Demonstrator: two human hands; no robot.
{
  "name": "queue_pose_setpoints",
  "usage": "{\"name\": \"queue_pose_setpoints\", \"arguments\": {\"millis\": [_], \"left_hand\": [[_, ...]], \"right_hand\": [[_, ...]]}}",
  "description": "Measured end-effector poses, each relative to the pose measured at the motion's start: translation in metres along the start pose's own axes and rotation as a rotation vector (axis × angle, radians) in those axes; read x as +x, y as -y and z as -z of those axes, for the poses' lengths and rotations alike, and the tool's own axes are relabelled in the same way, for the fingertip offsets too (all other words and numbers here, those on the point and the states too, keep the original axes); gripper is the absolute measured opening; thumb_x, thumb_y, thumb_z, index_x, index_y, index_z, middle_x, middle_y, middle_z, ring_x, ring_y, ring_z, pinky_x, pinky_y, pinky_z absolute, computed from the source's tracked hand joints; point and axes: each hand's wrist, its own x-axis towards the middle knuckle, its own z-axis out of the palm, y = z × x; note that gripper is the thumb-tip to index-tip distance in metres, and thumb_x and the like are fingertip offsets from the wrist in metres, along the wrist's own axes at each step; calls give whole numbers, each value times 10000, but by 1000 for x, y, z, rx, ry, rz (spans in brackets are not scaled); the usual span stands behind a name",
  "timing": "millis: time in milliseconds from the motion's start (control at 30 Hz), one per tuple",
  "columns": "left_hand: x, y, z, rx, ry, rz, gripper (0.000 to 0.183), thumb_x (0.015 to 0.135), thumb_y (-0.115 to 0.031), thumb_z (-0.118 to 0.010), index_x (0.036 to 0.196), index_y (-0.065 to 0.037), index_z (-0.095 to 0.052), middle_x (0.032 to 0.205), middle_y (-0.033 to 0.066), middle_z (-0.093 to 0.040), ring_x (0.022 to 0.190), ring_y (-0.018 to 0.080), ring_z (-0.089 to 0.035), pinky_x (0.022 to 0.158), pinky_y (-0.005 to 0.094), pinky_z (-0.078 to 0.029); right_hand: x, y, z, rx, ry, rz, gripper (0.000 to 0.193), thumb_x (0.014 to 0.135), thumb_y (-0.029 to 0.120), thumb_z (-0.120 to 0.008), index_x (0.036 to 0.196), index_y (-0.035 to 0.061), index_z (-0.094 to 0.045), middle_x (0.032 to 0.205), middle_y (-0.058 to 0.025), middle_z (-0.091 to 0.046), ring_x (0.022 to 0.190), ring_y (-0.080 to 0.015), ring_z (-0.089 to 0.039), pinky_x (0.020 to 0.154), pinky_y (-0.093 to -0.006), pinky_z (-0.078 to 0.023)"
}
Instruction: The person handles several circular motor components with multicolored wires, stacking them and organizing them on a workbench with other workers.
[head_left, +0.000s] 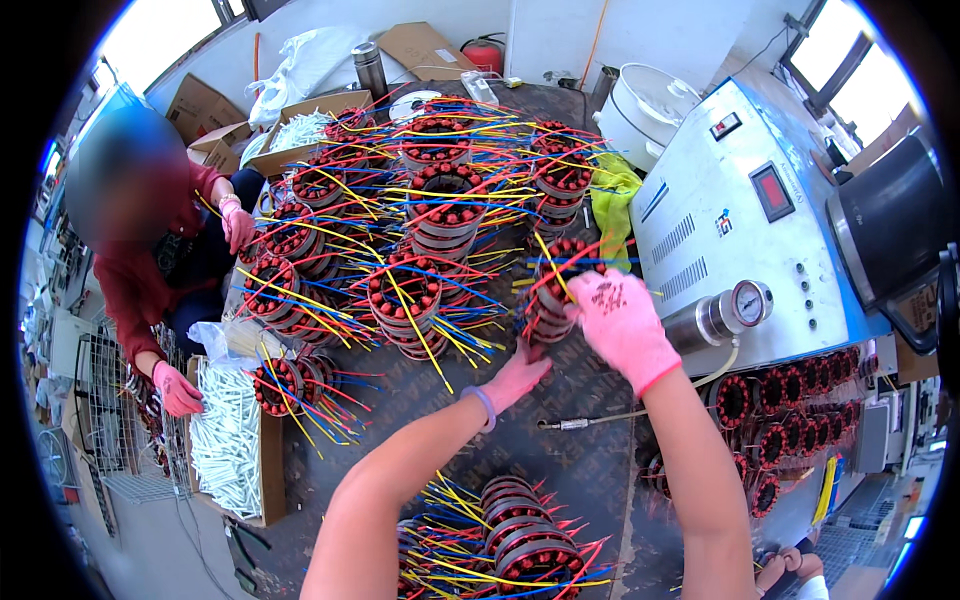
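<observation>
The dark worktable (pixel 580 460) was spread across the middle of the frame, bordered at the upper right by a white-and-blue machine cabinet (pixel 720 200) with a red display. At the left, a co-worker (pixel 130 290) in a dark red top was seated, with pink gloves worn. Below that person, a cardboard box (pixel 272 470) had been filled with white tubes (pixel 225 440).

Rows of wound motor stators (pixel 447 190) were stacked over the upper centre, with red, yellow and blue leads splayed outward; another group (pixel 535 555) was laid at the lower centre. The stator stack (pixel 548 318) being handled was placed just right of centre, left of the cabinet and below a yellow-green cloth (pixel 615 200).

Its upper right side was covered by the gloved right hand (pixel 617 315), whose fingers were bent; whether a lead was being pinched could not be told. Its base was met by the gloved left hand (pixel 517 378), with fingers stretched forward and close together; a closed grip could not be confirmed.

The step in hand was judged to be the positioning or steadying of this stack. For the next move, support from both sides seemed to be called for, with the loose leads kept untangled.
</observation>
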Motion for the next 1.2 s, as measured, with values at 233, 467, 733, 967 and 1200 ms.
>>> {"name": "queue_pose_setpoints", "arguments": {"millis": [233,467,733,967,1200], "left_hand": [[47,-29,10,85,5,-117,777,921,-88,-555,1516,-143,-58,1481,68,-322,1103,116,-480,900,297,-443],[77,-33,14,87,6,-61,755,908,-58,-562,1503,-126,-101,1464,59,-347,1161,133,-464,931,311,-423],[55,-10,11,-5,30,-285,813,913,-89,-537,1515,-95,9,1421,82,-409,1055,103,-499,691,225,-445],[-80,-39,-5,469,153,195,730,945,-272,-490,1526,-114,-76,1465,74,-400,736,36,-462,584,201,-403],[-206,-126,-21,569,282,359,642,997,-241,-448,1519,-74,-114,1478,66,-388,1175,122,-462,899,244,-422]], "right_hand": [[49,-13,0,116,-7,-167,282,898,321,-559,1036,74,-569,1092,-109,-605,1026,-315,-562,880,-446,-458],[60,-19,-14,107,-90,-250,360,891,364,-564,1113,81,-564,1153,-90,-594,1032,-324,-557,880,-455,-449],[5,27,-36,518,-726,-142,202,857,225,-643,958,58,-592,914,-91,-626,853,-270,-597,699,-386,-457],[28,17,-189,2247,102,-935,1052,800,726,-528,1505,67,-108,1461,-220,-318,1229,-369,-471,1002,-463,-428],[68,26,-207,2333,-383,-799,946,822,680,-544,1489,104,-198,1502,-98,-307,1335,-341,-365,1112,-492,-306]]}}
